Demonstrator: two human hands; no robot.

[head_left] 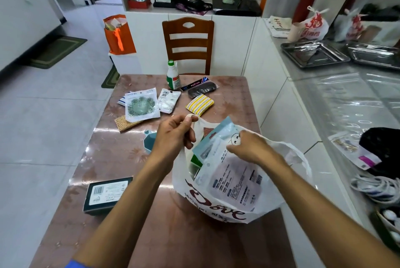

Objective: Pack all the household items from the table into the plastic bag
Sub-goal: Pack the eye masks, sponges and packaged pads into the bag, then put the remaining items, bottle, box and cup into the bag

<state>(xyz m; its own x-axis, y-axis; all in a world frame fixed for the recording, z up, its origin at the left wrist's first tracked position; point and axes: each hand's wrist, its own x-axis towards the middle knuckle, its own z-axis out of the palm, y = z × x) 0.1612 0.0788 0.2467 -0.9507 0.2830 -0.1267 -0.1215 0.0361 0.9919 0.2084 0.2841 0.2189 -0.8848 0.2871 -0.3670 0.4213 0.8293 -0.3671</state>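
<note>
"Dove" lettering on plastic bag [216, 202]

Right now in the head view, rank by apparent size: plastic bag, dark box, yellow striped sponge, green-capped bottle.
1. plastic bag
2. dark box, though nearness to the camera enlarges it
3. yellow striped sponge and green-capped bottle: look alike, not ranked

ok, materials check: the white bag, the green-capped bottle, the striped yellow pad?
White bag: thin plastic film, slightly glossy; it crumples, and the packets inside show through its wall.
Green-capped bottle: looks like opaque white rigid plastic with a printed label; smooth, holds its shape.
Striped yellow pad: likely woven cloth over sponge; matte, soft rounded edges. Filling cannot be seen.
</note>
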